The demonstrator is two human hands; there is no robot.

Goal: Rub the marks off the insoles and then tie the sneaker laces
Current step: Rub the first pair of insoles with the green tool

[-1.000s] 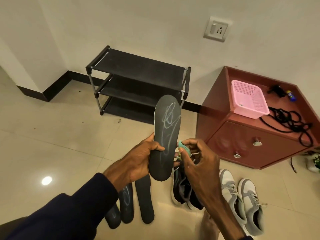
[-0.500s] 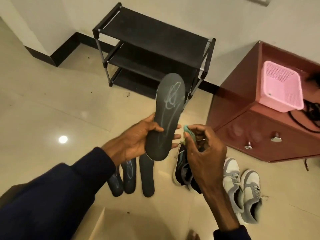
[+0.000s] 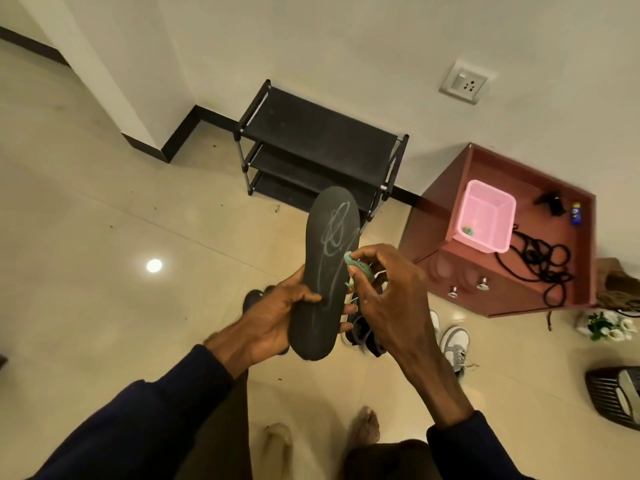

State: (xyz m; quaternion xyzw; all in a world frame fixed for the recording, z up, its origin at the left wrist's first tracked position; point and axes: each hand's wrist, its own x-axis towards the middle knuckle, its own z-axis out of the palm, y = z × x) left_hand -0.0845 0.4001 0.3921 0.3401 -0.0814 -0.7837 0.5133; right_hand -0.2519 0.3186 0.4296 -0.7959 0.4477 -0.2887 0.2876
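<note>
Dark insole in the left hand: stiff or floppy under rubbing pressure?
Probably semi-stiff: the insole stands upright, gripped only in its lower half by the left hand, without drooping. Likely light: one hand holds it. Its free upper part may flex under the green eraser pinched by the right hand.

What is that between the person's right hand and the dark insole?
A small teal eraser-like lump, pinched by the right hand, sits against the insole beside the pale scribbles; head view.

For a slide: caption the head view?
Left hand grips a dark grey insole scrawled with pale marks; right hand pinches a teal eraser at its edge.
</note>
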